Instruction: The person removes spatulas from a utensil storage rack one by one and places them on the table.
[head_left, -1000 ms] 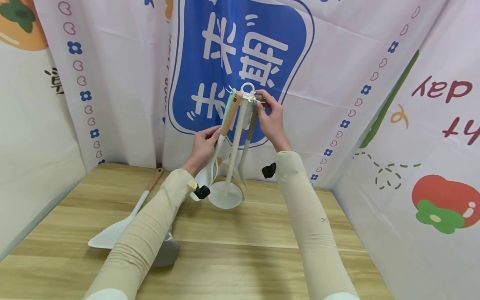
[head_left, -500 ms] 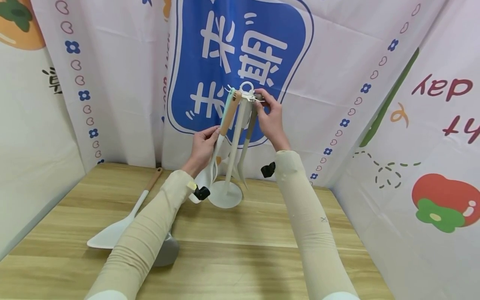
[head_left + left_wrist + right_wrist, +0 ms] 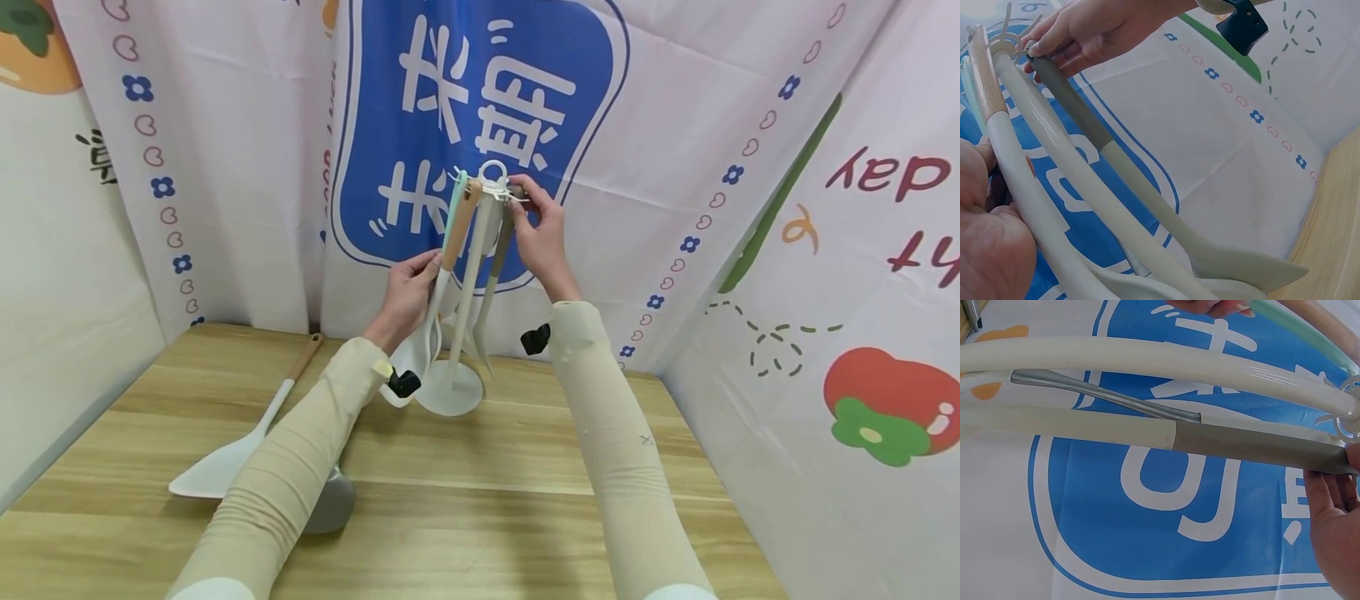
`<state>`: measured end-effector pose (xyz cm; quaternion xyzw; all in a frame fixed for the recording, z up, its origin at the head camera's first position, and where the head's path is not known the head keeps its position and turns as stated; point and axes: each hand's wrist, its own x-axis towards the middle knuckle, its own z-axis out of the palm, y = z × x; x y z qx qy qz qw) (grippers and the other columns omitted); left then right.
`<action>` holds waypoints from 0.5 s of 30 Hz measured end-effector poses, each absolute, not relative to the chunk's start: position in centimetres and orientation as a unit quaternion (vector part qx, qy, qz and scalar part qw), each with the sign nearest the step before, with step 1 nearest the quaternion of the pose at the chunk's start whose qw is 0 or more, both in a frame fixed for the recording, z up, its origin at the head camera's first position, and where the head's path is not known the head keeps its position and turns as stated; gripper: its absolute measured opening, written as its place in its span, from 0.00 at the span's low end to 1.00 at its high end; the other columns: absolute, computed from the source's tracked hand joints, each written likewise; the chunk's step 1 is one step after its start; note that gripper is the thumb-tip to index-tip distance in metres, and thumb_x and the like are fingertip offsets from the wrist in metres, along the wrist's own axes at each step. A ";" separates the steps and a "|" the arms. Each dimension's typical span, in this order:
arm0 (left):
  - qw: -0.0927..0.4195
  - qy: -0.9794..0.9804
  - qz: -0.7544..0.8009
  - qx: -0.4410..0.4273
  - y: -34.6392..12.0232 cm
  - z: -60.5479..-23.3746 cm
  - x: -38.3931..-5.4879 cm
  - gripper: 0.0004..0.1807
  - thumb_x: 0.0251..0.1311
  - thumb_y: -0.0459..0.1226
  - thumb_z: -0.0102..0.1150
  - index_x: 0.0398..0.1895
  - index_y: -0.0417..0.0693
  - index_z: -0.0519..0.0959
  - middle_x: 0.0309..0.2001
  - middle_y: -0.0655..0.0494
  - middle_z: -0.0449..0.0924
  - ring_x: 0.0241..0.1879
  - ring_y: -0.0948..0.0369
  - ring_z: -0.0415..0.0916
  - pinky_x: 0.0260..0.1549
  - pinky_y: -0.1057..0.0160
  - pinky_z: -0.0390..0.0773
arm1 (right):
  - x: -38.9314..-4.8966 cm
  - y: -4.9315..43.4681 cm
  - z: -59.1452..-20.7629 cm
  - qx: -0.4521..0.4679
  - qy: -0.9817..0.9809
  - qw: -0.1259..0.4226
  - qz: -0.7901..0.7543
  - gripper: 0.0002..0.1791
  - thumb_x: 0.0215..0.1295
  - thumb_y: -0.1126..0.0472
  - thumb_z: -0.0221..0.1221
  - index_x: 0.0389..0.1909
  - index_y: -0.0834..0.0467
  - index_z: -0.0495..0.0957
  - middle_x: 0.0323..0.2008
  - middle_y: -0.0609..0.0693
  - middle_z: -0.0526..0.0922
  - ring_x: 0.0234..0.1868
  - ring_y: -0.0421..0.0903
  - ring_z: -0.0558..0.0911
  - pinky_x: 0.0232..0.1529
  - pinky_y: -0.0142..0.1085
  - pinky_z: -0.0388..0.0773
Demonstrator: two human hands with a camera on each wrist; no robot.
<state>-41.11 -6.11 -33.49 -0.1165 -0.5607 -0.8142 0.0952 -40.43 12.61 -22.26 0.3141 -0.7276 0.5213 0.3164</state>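
Observation:
A white utensil stand [image 3: 468, 283] with a ring and hooks on top stands near the back of the table. My right hand [image 3: 542, 243] pinches the top of a utensil with a grey-brown handle [image 3: 1260, 444] right at the hooks; its pale head [image 3: 1241, 265] hangs low beside the pole. My left hand [image 3: 407, 296] pinches the lower handle of a mint-handled utensil [image 3: 454, 208]. Against those fingers lies a wooden-handled white utensil [image 3: 459, 229]; I cannot tell whether it is gripped too. Behind the pole hangs a utensil with a metal shaft [image 3: 1104, 394].
On the wooden table [image 3: 480, 500], at left, lie a white spatula [image 3: 217, 471] with a wooden handle and a grey utensil head [image 3: 332, 504], both partly behind my left forearm. Printed cloth [image 3: 675, 125] closes off the back and sides close to the stand.

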 end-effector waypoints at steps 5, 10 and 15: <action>0.094 -0.552 -0.820 -0.120 -6.0 -33.3 -41.1 0.21 0.77 0.34 0.48 0.68 0.32 0.72 0.65 0.34 0.73 0.61 0.54 0.76 0.65 0.58 0.75 | -40.4 12.7 -22.2 0.313 -0.726 0.317 0.524 0.16 0.74 0.75 0.51 0.60 0.73 0.75 0.52 0.68 0.79 0.44 0.49 0.76 0.47 0.28 0.76; 0.096 -0.545 -0.825 -0.118 -6.0 -33.2 -41.0 0.21 0.77 0.33 0.47 0.68 0.32 0.72 0.65 0.34 0.73 0.63 0.52 0.75 0.65 0.59 0.74 | -40.4 12.7 -22.2 0.306 -0.729 0.311 0.527 0.16 0.74 0.74 0.52 0.60 0.72 0.75 0.54 0.67 0.79 0.44 0.48 0.76 0.49 0.29 0.77; 0.093 -0.540 -0.829 -0.112 -5.9 -33.3 -40.9 0.21 0.77 0.33 0.47 0.68 0.32 0.71 0.67 0.35 0.72 0.66 0.51 0.73 0.67 0.58 0.72 | -40.5 12.7 -22.1 0.309 -0.731 0.308 0.525 0.16 0.74 0.74 0.52 0.60 0.72 0.75 0.54 0.67 0.79 0.44 0.45 0.76 0.49 0.30 0.77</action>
